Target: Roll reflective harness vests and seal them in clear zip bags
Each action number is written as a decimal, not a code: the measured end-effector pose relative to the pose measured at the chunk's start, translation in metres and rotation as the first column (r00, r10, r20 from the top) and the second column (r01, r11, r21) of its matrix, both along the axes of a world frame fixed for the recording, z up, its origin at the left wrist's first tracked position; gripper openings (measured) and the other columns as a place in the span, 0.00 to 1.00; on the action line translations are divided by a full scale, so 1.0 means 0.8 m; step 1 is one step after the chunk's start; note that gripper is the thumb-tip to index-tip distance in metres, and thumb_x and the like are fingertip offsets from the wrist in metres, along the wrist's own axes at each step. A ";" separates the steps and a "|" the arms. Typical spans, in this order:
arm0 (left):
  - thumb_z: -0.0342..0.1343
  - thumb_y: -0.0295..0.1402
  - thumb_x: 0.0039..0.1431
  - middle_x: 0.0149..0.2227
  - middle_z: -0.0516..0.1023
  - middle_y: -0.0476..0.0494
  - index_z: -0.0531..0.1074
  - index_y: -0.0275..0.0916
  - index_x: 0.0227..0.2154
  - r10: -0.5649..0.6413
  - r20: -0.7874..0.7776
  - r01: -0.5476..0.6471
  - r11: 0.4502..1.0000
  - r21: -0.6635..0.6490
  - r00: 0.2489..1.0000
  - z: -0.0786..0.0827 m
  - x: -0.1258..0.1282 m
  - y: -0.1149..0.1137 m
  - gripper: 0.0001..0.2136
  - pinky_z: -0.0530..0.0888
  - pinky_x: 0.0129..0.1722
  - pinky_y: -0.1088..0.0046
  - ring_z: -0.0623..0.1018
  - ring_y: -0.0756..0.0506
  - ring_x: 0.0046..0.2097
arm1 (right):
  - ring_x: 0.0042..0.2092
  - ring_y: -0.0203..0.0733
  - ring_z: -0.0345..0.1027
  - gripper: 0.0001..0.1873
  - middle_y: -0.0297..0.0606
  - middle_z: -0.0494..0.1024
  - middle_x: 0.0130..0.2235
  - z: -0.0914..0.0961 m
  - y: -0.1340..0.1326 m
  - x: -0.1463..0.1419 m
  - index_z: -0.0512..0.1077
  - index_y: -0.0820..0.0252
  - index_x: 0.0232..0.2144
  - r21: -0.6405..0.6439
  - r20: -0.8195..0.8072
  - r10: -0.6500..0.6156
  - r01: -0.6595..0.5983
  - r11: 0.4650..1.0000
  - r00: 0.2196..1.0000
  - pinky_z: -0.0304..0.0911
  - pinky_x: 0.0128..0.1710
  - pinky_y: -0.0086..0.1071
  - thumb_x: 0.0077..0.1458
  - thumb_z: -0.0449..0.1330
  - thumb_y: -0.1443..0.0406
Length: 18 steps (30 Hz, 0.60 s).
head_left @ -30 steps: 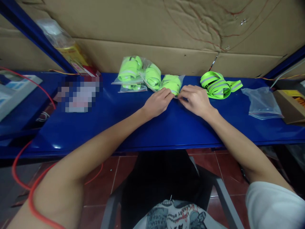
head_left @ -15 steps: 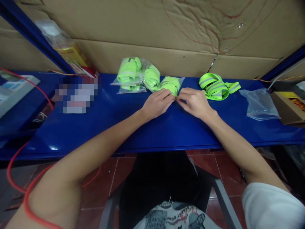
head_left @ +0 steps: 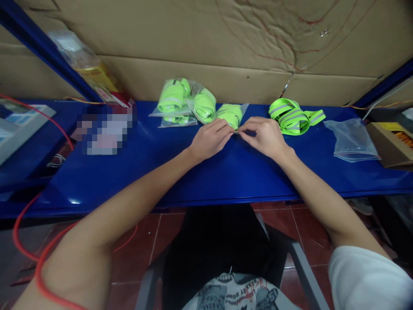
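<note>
In the head view, a clear zip bag with a rolled neon-green reflective strap [head_left: 230, 113] lies on the blue table [head_left: 155, 172]. My left hand [head_left: 211, 138] pinches the near edge of this bag, and its fingers cover part of that edge. Close beside it, my right hand [head_left: 263, 135] is closed in a pinch on the same edge, thumb against forefinger. Several similar bags of green strap [head_left: 176, 97] are grouped just left of my hands. A loose coil of green reflective strap [head_left: 292, 118] sits unbagged to the right.
Further right lie a flat clear zip bag [head_left: 353, 140] and an open cardboard box [head_left: 392, 146]. A plastic bottle [head_left: 92, 73] leans at the back left. Red hose [head_left: 38, 271] loops by my left arm. A cardboard wall [head_left: 180, 34] stands behind the table.
My right hand has shifted slightly left along the bag's edge, its fingertips now nearer my left hand's. The bags and the loose strap stay where they were.
</note>
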<state>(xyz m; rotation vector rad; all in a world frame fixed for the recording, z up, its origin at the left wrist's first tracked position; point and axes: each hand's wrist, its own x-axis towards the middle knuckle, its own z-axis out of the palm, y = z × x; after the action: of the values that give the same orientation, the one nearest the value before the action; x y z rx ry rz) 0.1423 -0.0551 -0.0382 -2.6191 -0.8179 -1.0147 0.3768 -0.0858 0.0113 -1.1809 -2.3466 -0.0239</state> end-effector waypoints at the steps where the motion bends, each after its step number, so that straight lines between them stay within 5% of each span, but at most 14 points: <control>1: 0.49 0.33 0.80 0.44 0.82 0.38 0.80 0.40 0.47 0.007 0.003 -0.007 1.000 -0.022 1.000 0.002 0.000 -0.001 0.13 0.79 0.54 0.59 0.80 0.40 0.48 | 0.47 0.54 0.80 0.14 0.44 0.88 0.44 0.000 0.000 0.000 0.86 0.56 0.42 0.005 0.001 0.004 -0.004 1.000 1.000 0.69 0.46 0.43 0.70 0.59 0.63; 7: 0.55 0.33 0.76 0.42 0.81 0.38 0.78 0.40 0.44 0.118 0.019 -0.115 0.989 -0.094 0.993 0.006 -0.009 0.002 0.07 0.78 0.47 0.60 0.80 0.38 0.48 | 0.45 0.52 0.78 0.18 0.44 0.87 0.43 0.000 0.000 0.004 0.86 0.55 0.42 0.029 0.036 0.038 -0.039 0.999 0.999 0.68 0.46 0.43 0.72 0.55 0.62; 13: 0.52 0.35 0.79 0.37 0.81 0.43 0.78 0.41 0.39 0.067 0.008 -0.067 0.996 -0.066 0.998 0.002 -0.020 0.009 0.12 0.75 0.41 0.65 0.80 0.42 0.41 | 0.48 0.51 0.77 0.13 0.41 0.86 0.45 -0.009 0.003 0.002 0.86 0.53 0.44 0.046 -0.024 0.064 -0.063 0.997 0.998 0.68 0.50 0.42 0.72 0.60 0.60; 18: 0.58 0.34 0.75 0.39 0.82 0.43 0.79 0.41 0.39 0.095 0.001 -0.094 0.993 -0.074 0.996 0.001 -0.015 0.005 0.07 0.75 0.39 0.65 0.81 0.41 0.43 | 0.46 0.50 0.77 0.13 0.40 0.85 0.43 -0.015 0.007 0.003 0.87 0.51 0.42 0.020 -0.004 0.078 -0.078 0.997 0.997 0.68 0.48 0.43 0.70 0.61 0.65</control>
<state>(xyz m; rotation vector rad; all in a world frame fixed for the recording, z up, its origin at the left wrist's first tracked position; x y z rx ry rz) 0.1302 -0.0507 -0.0377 -2.6112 -0.9883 -0.9836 0.3794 -0.0799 -0.0006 -1.0781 -2.3809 -0.0176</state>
